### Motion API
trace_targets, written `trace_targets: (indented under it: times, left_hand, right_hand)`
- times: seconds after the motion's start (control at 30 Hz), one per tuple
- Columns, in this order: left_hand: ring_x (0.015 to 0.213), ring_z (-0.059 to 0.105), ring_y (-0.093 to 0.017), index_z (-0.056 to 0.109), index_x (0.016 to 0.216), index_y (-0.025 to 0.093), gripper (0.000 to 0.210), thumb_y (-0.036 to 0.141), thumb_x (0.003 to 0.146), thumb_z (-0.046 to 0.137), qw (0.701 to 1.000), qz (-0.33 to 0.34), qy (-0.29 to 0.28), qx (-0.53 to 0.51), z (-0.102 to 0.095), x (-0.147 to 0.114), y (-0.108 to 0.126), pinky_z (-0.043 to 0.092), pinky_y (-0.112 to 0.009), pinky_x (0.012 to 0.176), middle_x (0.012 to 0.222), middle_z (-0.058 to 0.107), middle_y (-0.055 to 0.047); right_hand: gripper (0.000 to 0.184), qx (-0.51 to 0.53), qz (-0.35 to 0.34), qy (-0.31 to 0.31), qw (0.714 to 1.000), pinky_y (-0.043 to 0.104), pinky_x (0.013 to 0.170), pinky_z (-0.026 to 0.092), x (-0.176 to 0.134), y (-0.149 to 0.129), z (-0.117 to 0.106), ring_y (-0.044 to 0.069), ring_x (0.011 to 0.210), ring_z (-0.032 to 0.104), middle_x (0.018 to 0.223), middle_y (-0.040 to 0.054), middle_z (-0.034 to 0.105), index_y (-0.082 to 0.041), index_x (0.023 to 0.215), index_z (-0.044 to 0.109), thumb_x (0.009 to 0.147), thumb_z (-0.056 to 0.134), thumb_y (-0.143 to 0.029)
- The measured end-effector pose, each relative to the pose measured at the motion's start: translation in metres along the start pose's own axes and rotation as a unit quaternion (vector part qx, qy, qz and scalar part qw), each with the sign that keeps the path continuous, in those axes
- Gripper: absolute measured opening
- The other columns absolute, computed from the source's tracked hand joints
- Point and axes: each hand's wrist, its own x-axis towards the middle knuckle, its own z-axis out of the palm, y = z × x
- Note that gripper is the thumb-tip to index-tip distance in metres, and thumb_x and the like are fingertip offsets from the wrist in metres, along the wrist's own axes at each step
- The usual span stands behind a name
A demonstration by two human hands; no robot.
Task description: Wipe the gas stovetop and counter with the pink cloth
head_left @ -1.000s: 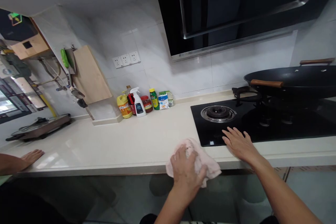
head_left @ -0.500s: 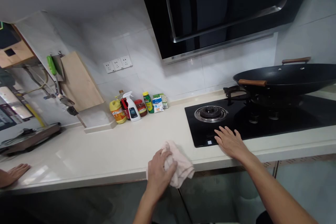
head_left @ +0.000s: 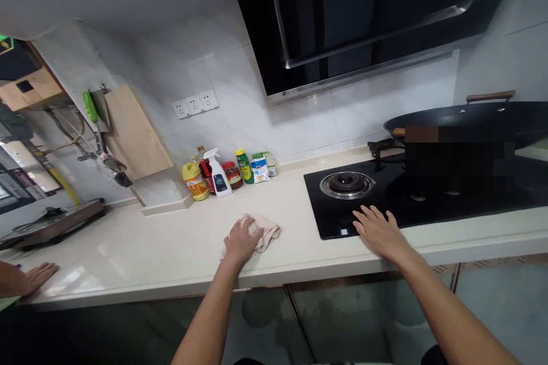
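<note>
My left hand (head_left: 242, 241) is closed over a pale pink cloth (head_left: 268, 232) and presses it on the white countertop (head_left: 171, 254). Part of the cloth is covered by the palm and fingers. Farther right, my right hand (head_left: 377, 230) lies flat with fingers spread, resting at the front edge of the black gas stove (head_left: 338, 214). It holds nothing. Beyond its fingertips sits the round left burner (head_left: 347, 182).
A large wok (head_left: 445, 117), partly blurred out, stands on the stove's right side under a range hood (head_left: 363, 11). Several bottles, among them a white spray bottle (head_left: 221, 179), line the wall. Another person's hand (head_left: 40, 276) rests on the counter at far left.
My left hand has moved the cloth back from the counter's front edge, up and slightly left onto the top. My right hand stays on the stove edge. The view has shifted slightly.
</note>
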Motion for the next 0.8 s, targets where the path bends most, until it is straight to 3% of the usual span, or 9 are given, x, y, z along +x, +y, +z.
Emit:
trace_targets:
  times: [0.23,0.33,0.43,0.63,0.8]
  left_hand:
    - [0.149,0.023,-0.039,0.047,0.142,0.033,0.062,0.068,0.09,0.047,0.997,0.041,-0.06,-0.012,0.018,0.027,0.056,0.023,-0.065,0.113,0.161,0.03,-0.012]
    - [0.151,0.019,-0.037,0.048,0.142,0.032,0.064,0.07,0.09,0.046,0.993,0.082,-0.086,-0.02,0.019,0.013,0.08,0.022,-0.063,0.114,0.162,0.029,-0.013]
    - [0.152,0.018,-0.034,0.05,0.141,0.033,0.06,0.067,0.091,0.048,0.983,0.148,-0.097,-0.039,0.018,-0.018,0.096,0.022,-0.06,0.116,0.161,0.031,-0.012]
    - [0.148,0.031,-0.03,0.055,0.137,0.031,0.051,0.053,0.091,0.059,0.961,0.263,-0.041,-0.076,0.017,-0.084,0.094,0.03,-0.052,0.116,0.154,0.041,-0.01]
    - [0.144,0.038,-0.03,0.06,0.133,0.032,0.047,0.043,0.088,0.065,0.962,0.253,-0.041,-0.095,0.01,-0.096,0.073,0.035,-0.05,0.114,0.152,0.047,-0.008]
  right_hand:
    - [0.058,0.014,-0.002,-0.007,1.0,0.059,0.12,0.015,0.0,0.0,0.0,0.032,0.151,0.022,0.162,0.0088,0.033,-0.021,0.152,0.043,0.102,0.022,-0.042]
    - [0.058,0.009,-0.003,-0.004,1.0,0.058,0.12,0.014,-0.001,0.0,-0.001,0.031,0.151,0.022,0.162,0.0082,0.033,-0.021,0.152,0.042,0.102,0.022,-0.042]
    - [0.058,0.009,-0.003,-0.001,1.0,0.058,0.12,0.015,-0.001,0.0,-0.001,0.031,0.151,0.022,0.162,0.0076,0.033,-0.022,0.152,0.043,0.102,0.022,-0.042]
    - [0.058,0.013,-0.004,0.0,1.0,0.058,0.12,0.015,0.0,0.002,0.001,0.031,0.151,0.023,0.161,0.0076,0.034,-0.022,0.151,0.044,0.102,0.022,-0.042]
    - [0.058,0.012,-0.011,0.01,1.0,0.058,0.119,0.015,0.001,0.005,0.006,0.031,0.15,0.024,0.161,0.0085,0.035,-0.023,0.15,0.045,0.101,0.022,-0.044]
